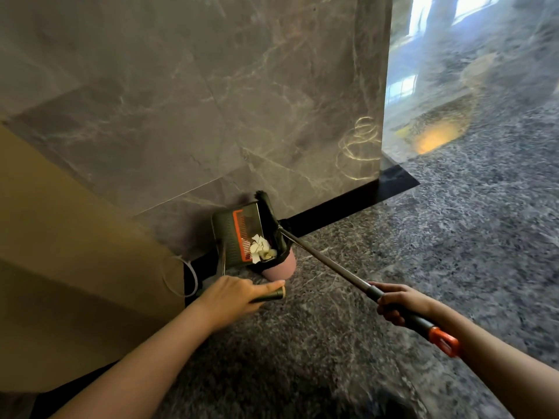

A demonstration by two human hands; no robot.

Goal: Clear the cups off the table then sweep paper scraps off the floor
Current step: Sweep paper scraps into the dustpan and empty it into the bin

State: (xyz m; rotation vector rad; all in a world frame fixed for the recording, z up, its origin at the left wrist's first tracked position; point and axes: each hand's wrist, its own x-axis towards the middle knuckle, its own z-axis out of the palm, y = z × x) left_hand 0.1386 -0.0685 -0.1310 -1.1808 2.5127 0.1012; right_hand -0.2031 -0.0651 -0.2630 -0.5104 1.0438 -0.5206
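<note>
Clasps dustpan handle [273,295] in left grip [233,293], wraps right grip [399,303] round broom pole [326,261], has paper scraps [260,247] heaped in tilted dustpan [230,237] above pink bin [282,269]; risks spilling them onto floor [332,358] through crooked tipping or broom nudge.

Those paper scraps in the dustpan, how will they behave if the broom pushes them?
The paper scraps look crumpled and thin, so probably very light and apt to scatter. Lying loose on the tilted dustpan, they would likely slide toward the bin with little push.
</note>
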